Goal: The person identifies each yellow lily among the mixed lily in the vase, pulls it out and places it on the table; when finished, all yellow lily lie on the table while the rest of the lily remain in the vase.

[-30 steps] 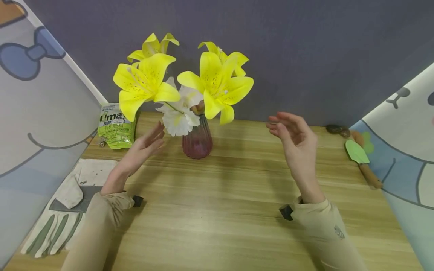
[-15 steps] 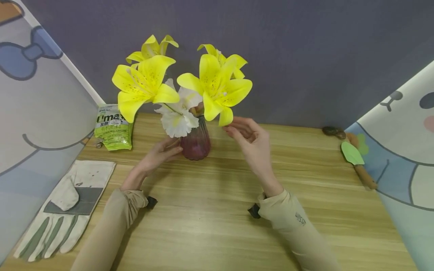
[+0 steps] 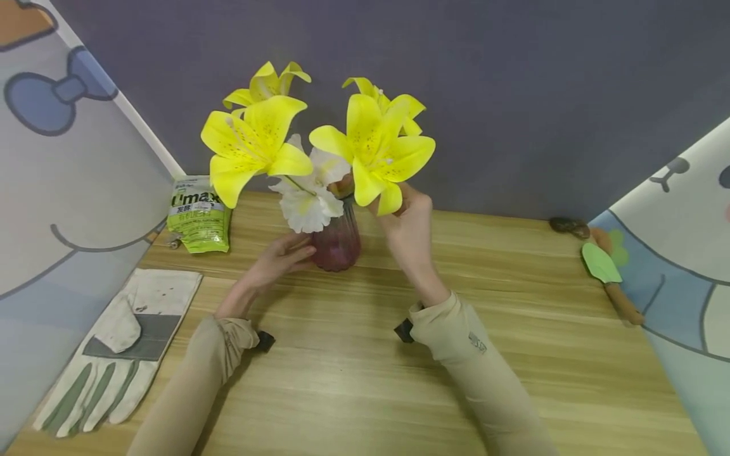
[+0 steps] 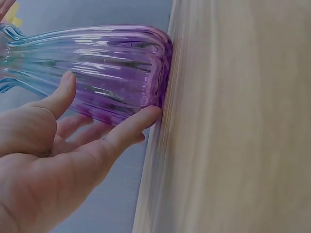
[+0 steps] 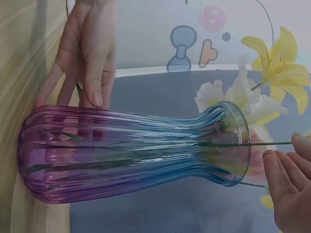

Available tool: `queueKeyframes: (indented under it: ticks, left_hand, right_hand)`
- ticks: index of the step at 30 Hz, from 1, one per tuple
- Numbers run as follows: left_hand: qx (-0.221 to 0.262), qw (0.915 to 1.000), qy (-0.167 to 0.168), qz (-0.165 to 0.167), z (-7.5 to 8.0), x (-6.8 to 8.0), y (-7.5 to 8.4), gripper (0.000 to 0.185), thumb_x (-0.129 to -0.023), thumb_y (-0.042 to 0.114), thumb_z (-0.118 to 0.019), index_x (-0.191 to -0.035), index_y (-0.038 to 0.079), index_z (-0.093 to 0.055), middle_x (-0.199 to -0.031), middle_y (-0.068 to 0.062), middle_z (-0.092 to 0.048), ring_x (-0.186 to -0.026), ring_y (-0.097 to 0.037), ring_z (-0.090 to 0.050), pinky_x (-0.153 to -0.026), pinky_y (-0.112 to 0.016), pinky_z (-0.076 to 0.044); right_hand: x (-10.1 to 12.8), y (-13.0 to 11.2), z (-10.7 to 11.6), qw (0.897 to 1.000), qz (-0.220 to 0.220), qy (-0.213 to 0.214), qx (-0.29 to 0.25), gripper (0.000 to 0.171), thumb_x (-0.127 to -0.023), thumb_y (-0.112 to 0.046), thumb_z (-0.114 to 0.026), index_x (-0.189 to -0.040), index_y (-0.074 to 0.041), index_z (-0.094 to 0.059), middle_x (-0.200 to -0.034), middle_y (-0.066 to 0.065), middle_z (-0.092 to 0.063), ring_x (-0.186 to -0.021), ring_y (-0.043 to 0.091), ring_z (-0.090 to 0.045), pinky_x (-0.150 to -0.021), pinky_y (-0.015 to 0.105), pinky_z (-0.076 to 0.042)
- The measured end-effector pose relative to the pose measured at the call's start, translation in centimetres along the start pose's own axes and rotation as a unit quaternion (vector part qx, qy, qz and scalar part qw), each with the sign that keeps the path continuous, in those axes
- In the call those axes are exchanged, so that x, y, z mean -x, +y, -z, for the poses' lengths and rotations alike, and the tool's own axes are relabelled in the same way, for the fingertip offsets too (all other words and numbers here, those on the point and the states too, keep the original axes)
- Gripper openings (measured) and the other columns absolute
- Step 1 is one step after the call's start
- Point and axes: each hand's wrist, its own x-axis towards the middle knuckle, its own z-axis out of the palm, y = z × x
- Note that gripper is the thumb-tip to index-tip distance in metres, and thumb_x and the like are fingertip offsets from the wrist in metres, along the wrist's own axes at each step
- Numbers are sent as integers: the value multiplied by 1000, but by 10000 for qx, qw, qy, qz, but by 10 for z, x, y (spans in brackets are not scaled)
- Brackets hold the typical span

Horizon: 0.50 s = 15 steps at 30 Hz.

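- Head view: a ribbed purple glass vase [image 3: 336, 244] is seen standing upright on the wooden table [image 3: 365, 380], near the far wall. Yellow lilies [image 3: 373, 149] and a white flower [image 3: 305, 202] are held in it.
- The left hand [image 3: 279, 256] is laid against the left side of the vase's belly, its fingers only loosely bent and touching the glass.
- The right hand [image 3: 407, 218] is raised just right of the vase's neck, under the right lily; its fingertips are hidden by the petals, so whether a stem is pinched cannot be told here.
- A green packet [image 3: 199, 214] is seen near the left panel, a work glove [image 3: 111, 358] at the table's left edge, and a green-bladed trowel [image 3: 607, 272] well apart on the right.
- Left wrist view: the vase [image 4: 112, 73] is shown close up, its base on the table [image 4: 233, 121]. The left hand [image 4: 58, 160] is cupped loosely against it, the thumb resting on the ribbed wall and a fingertip touching near the base; the fingers are nearly straight, not clamped round the glass.
- Right wrist view: the vase [image 5: 131, 155] is shown whole, with green stems [image 5: 146, 145] visible through the glass and running out of the mouth. The left hand [image 5: 85, 53] is seen behind the belly, fingers extended against it.
- The right hand [image 5: 290, 187] is seen just beside the rim, fingers held together and almost straight, near a stem; contact with the stem cannot be told.
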Motion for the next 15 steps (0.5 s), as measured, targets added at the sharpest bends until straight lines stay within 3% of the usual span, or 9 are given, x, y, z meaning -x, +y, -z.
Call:
queueKeyframes:
  ticks: [5, 11, 15]
  left_hand:
    - [23, 10000, -9, -77, -4, -2, 2, 60, -112, 1, -52, -163, -13, -23, -172, -34, -14, -147, -53, -41, -110, -44, -56]
    - [18, 9999, 44, -102, -6, -2, 3, 60, -112, 0, -53, -164, -10, -25, -172, -31, -17, -150, -49, -39, -109, -42, -58]
    - [53, 9997, 117, -187, -6, -1, 1, 59, -112, -2, -51, -164, -10, -24, -172, -31, -18, -150, -51, -37, -109, -44, -58]
  right_hand:
    - [-5, -1, -4, 9995, 23, 235, 186, 10, -96, 6, -71, -88, 13, -71, -60, 2, -48, -53, 12, -38, -47, 21, -29]
    - [-7, 0, -9, 9988, 56, 324, -365, 10, -93, 9, -74, -98, 17, -74, -64, 0, -57, -56, 10, -41, -49, 20, -35]
    - [-8, 1, -12, 9977, 59, 228, -635, 14, -93, 10, -74, -104, 18, -74, -68, 9, -62, -59, 10, -45, -53, 20, -40]
